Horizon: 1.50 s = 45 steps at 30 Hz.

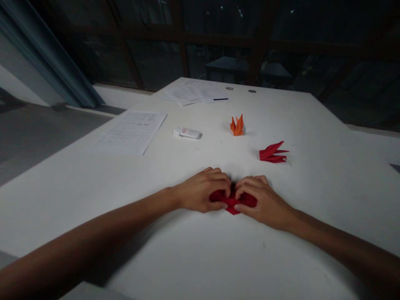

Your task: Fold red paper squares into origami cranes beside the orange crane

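Observation:
Between my two hands lies a sheet of red paper (233, 203), partly folded, its near corner pointing toward me. My left hand (206, 189) is closed on the paper's left part, thumb low and fingers curled over the top. On the other side, my right hand (262, 200) pinches the right part the same way. Both thumbs come close together near the middle, and the fingers hide much of the paper. Beyond my right hand rests a folded red paper piece (272, 153) with pointed ends. An orange folded paper piece (237, 126) stands farther back.
A white bottle (188, 133) lies on its side on the white table (187, 254). To the left is a printed sheet (131, 131). Several papers (187, 93) and a dark pen (220, 99) lie at the far end, near two round metal discs (251, 91). Dark windows stand behind.

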Motion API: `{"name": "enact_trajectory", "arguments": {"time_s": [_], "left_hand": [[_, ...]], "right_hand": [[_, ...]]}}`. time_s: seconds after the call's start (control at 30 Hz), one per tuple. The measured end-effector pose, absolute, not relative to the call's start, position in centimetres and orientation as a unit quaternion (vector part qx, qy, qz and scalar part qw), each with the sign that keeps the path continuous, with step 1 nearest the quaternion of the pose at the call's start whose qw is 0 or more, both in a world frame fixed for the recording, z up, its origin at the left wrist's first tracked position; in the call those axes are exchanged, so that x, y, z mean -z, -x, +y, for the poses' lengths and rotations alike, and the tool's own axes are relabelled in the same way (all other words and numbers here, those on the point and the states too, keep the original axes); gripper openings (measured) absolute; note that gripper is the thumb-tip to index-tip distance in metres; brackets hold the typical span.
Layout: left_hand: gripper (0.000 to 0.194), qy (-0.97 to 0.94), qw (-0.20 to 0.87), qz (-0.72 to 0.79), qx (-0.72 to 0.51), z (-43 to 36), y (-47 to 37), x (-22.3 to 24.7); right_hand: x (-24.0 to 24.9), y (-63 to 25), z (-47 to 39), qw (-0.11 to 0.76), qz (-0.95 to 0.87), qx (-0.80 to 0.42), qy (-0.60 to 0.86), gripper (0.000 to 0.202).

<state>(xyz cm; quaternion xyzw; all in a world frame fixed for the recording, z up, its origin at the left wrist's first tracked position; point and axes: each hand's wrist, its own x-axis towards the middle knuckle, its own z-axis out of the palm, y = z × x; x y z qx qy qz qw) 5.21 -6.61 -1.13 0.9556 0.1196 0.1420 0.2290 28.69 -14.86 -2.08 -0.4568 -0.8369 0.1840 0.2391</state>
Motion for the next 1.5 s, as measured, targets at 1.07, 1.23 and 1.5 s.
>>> {"name": "enact_trajectory", "arguments": {"time_s": [1.07, 1.23, 1.5], "left_hand": [[0.035, -0.731, 0.407, 0.274, -0.474, -6.3, -5.4, 1.4], [0.027, -0.669, 0.411, 0.359, -0.504, -7.9, -6.3, 1.1], [0.037, -0.566, 0.514, 0.388, -0.514, -8.8, -7.1, 1.3]], "right_hand": [[2.0, -29.6, -13.8, 0.453, -0.681, -0.251, 0.518, 0.005], [2.3, -29.5, -13.4, 0.557, -0.495, -0.417, 0.52, 0.014], [1.6, -28.6, -13.5, 0.586, -0.289, -0.588, 0.476, 0.023]]}}
